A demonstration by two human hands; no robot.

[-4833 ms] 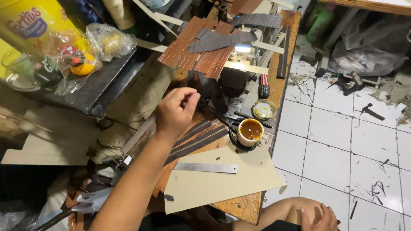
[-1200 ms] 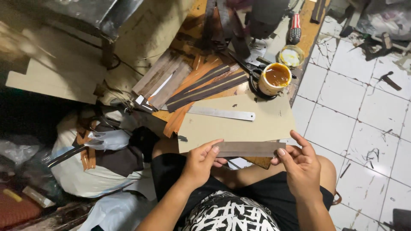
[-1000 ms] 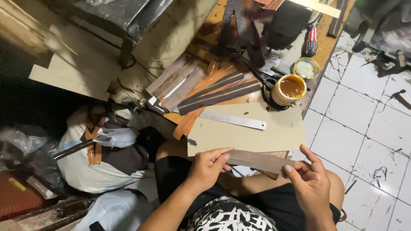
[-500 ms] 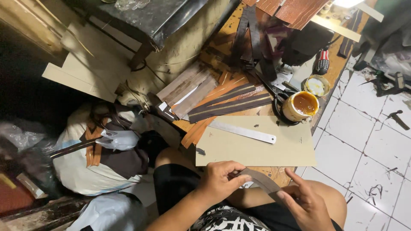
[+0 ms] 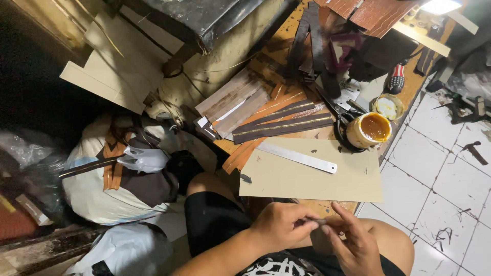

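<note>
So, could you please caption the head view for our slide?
Both hands, left hand and right hand, pinch a dark strip beside a beige board.

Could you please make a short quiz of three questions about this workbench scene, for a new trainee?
1. True or false: the metal ruler lies on the tan card sheet.
2. What is in the open tin beside the ruler?
A. amber paste
B. screws
C. water
3. Fill in: both hands, left hand and right hand, pinch a small dark ____ above the lap.

Key: 1 true; 2 A; 3 strip (seen end-on, its material cannot be told).
</note>
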